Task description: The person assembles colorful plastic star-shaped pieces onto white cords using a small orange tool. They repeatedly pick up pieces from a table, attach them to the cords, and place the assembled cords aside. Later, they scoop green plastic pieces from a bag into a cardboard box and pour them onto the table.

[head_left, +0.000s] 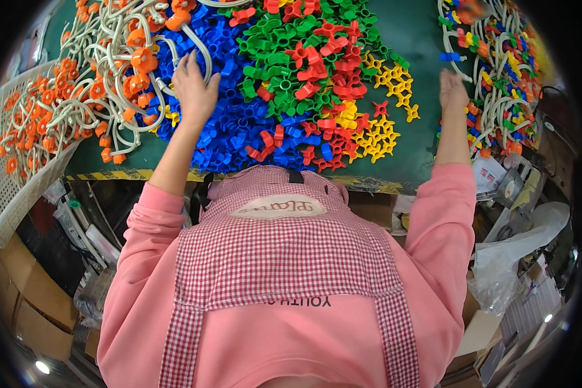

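The person's left hand [194, 87] rests open, fingers spread, on blue plastic connectors [229, 123], touching a white tube [200, 45] just beyond. Her right hand [453, 90], open and empty, reaches toward assembled tubes [498, 71]. Pinching one piece would likely work best.

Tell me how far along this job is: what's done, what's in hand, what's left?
Done: white tubes with orange connectors fill the left pile and basket; mixed-colour tube assemblies lie right. In hand: left hand on a tube over the blue pieces; right hand at the right pile. Left: large loose heaps, green, red, yellow.
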The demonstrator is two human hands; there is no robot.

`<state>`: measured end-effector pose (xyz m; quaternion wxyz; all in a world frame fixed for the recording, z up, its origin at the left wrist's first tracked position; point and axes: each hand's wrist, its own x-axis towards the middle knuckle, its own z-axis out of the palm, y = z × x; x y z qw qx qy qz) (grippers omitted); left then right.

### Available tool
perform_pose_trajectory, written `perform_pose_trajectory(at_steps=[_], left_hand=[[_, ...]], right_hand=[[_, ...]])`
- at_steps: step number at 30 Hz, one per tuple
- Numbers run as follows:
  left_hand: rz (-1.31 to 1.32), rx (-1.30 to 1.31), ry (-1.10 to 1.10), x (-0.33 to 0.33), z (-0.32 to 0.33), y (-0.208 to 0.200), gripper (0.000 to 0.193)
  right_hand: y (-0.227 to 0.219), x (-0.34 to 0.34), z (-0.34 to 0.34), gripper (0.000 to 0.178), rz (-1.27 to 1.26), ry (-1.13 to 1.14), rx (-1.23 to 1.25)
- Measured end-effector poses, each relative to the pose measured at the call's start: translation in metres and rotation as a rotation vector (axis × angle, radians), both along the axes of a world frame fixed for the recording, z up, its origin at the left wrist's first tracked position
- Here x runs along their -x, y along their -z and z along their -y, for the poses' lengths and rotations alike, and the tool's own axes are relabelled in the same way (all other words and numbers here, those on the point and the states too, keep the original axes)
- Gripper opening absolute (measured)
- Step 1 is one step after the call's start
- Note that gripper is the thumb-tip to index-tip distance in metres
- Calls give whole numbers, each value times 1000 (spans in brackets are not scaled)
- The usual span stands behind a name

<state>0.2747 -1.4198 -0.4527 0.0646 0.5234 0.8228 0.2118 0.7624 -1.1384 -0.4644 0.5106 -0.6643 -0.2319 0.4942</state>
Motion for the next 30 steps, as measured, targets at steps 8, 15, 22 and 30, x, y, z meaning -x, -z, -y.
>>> perform_pose_trajectory(at_steps=[8,15,22,30], left_hand=[[-175,201,-21,8,-18,-11,39],[343,-172,-139,-22,26,-70,16],[310,-239,218,-46,35,-60,22],[750,-344,-50,-41,36,-86,21]], right_hand=[[42,84,87,34,1080,-934,-276],[-4,66,169,31,887,-611,-143],[-12,81,204,29,1383,-712,94],[-26,101,174,18,1542,-842,142]])
